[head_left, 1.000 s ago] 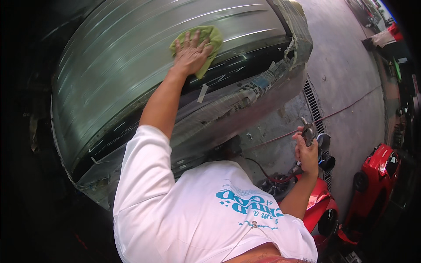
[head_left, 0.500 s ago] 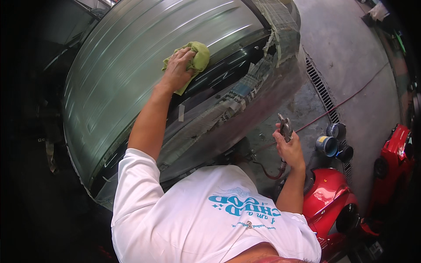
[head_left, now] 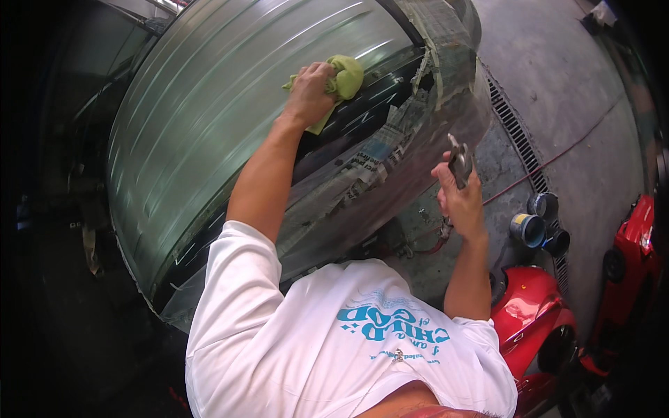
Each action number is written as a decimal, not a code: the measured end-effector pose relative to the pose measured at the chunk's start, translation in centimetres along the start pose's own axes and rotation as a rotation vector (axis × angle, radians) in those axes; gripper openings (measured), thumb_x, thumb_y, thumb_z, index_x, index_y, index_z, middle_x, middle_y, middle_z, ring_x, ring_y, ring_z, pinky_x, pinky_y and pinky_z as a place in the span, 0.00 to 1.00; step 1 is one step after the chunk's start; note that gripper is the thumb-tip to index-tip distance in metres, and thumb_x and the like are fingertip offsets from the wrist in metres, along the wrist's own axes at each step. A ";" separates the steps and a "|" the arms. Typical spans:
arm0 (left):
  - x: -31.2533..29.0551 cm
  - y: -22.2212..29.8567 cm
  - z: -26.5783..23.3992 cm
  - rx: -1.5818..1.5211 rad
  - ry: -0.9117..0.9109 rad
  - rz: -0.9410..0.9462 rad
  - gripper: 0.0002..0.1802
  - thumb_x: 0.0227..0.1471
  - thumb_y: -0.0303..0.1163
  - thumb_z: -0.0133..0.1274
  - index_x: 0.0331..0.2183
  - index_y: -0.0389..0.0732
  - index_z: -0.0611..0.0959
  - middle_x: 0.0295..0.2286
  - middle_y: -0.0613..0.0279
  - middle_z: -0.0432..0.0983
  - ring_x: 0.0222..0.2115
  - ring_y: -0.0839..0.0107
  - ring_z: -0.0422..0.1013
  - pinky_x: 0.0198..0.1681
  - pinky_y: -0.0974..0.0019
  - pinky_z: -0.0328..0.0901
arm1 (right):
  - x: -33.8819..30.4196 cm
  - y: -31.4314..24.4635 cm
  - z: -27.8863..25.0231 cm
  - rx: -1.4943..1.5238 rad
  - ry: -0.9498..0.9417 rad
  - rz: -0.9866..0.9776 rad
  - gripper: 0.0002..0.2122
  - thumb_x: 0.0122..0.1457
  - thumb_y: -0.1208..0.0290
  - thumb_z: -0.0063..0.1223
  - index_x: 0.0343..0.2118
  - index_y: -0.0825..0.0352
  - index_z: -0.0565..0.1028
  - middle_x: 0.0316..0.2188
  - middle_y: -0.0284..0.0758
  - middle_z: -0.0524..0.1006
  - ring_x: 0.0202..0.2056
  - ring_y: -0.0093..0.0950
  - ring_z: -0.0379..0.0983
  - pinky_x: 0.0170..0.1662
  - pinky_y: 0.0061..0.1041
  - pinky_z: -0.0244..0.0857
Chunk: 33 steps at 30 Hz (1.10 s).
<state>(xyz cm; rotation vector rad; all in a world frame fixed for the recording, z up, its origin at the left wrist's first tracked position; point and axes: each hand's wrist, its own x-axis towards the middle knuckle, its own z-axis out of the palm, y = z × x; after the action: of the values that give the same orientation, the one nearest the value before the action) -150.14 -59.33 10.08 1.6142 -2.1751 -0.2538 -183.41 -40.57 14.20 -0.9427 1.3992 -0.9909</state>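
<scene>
My left hand is closed on a yellow-green cloth, pressed against the ribbed, dull greenish-grey roof of a vehicle near its side edge. Part of the cloth hangs down over the dark strip beside the roof. My right hand grips a metal air blow gun, held up in the air beside the vehicle with its tip toward the roof end. A dark red hose runs from below that hand.
Newspaper masking and tape cover the vehicle's side. At right, open cans stand by a floor drain grate, with a thin hose crossing the floor. Two red cars stand at lower right.
My left hand and the cloth have slid right and farther away along the roof edge. My right hand has risen slightly with the air blow gun.
</scene>
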 end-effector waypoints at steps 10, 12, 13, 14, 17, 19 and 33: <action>-19.2 -4.4 -14.9 -0.525 1.084 -0.641 0.18 0.50 0.21 0.59 0.45 0.34 0.78 0.40 0.60 0.72 0.41 0.70 0.71 0.44 0.65 0.68 | 9.7 -3.9 6.3 -0.620 -0.244 -0.389 0.13 0.70 0.63 0.59 0.45 0.70 0.73 0.30 0.52 0.81 0.33 0.49 0.82 0.41 0.45 0.71; -24.3 -4.8 -16.0 -0.459 1.216 -0.680 0.18 0.51 0.20 0.59 0.45 0.33 0.77 0.41 0.58 0.72 0.42 0.69 0.72 0.46 0.64 0.69 | 13.1 -4.3 6.9 -0.633 -0.290 -0.330 0.13 0.70 0.63 0.56 0.43 0.70 0.73 0.25 0.45 0.78 0.26 0.40 0.79 0.33 0.43 0.70; -26.8 -5.8 -15.9 -0.444 1.287 -0.700 0.18 0.51 0.21 0.59 0.45 0.33 0.77 0.42 0.57 0.73 0.42 0.68 0.72 0.47 0.63 0.70 | 14.1 -5.5 7.4 -0.621 -0.329 -0.198 0.13 0.71 0.63 0.56 0.43 0.70 0.73 0.24 0.43 0.77 0.24 0.38 0.78 0.31 0.42 0.69; -29.1 -6.5 -15.5 -0.362 1.224 -0.737 0.18 0.52 0.22 0.60 0.46 0.33 0.76 0.43 0.57 0.74 0.42 0.67 0.73 0.48 0.62 0.70 | 14.8 -6.5 7.9 -0.612 -0.365 -0.065 0.13 0.71 0.63 0.55 0.42 0.70 0.73 0.22 0.41 0.76 0.21 0.35 0.76 0.29 0.42 0.69; -35.2 -10.0 -13.3 -0.064 0.983 -0.855 0.21 0.52 0.23 0.61 0.48 0.35 0.75 0.46 0.51 0.76 0.45 0.57 0.75 0.51 0.55 0.70 | 16.3 -8.2 9.5 -0.774 -0.386 0.024 0.14 0.72 0.61 0.53 0.43 0.70 0.74 0.20 0.37 0.72 0.17 0.30 0.72 0.25 0.40 0.66; -35.6 -10.5 -11.2 0.226 0.845 -0.712 0.23 0.49 0.24 0.62 0.48 0.37 0.75 0.47 0.49 0.76 0.46 0.50 0.75 0.53 0.50 0.69 | 17.6 -7.7 9.9 -0.873 -0.350 0.000 0.15 0.72 0.60 0.53 0.43 0.71 0.74 0.19 0.38 0.72 0.17 0.31 0.72 0.25 0.40 0.66; -35.0 -10.3 -9.8 0.438 0.731 -0.668 0.26 0.45 0.35 0.66 0.47 0.43 0.78 0.48 0.50 0.77 0.47 0.45 0.74 0.50 0.44 0.67 | 14.0 -8.7 17.0 -0.960 -0.354 0.191 0.16 0.73 0.59 0.53 0.30 0.64 0.68 0.20 0.28 0.66 0.17 0.22 0.63 0.19 0.30 0.60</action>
<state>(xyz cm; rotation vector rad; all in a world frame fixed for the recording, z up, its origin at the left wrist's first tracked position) -128.54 -28.49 7.18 2.1785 -1.1450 0.5844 -167.16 -57.51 17.49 -1.5395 1.6135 0.0648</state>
